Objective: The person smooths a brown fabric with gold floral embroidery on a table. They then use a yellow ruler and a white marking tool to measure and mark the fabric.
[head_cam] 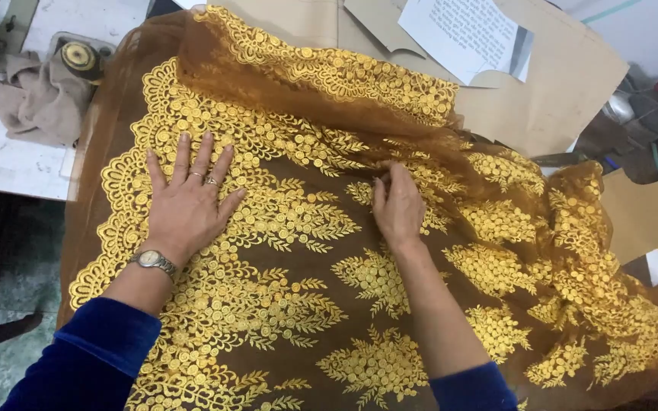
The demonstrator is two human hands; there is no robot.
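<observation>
Fabric: a brown sheer net cloth [306, 304] with yellow-gold embroidered leaves, round motifs and a scalloped border lay spread over the work surface, filling most of the view.
Fold: the far edge of the cloth was turned back on itself, and its right side lay bunched in loose heaps.
Left hand: the left hand [188, 202] lay flat, palm down, on the embroidery near the scalloped border, fingers spread wide and straight, holding nothing.
Left wrist: a metal wristwatch [154, 261] sat on it, rings showed on two fingers, and a blue velvet sleeve [93, 358] covered the forearm.
Right hand: the right hand [397, 205] rested on the cloth near the centre, fingers drawn close together, tips pinching a small ridge of the net just below the fold.
Paper patterns: tan card pieces [557, 84] lay beyond the cloth at the far side, with a white printed sheet [466, 30] on top.
Left background: a beige rag [39, 95] lay crumpled on a white table [9, 164], beside a round yellow-and-black object too small to name.
</observation>
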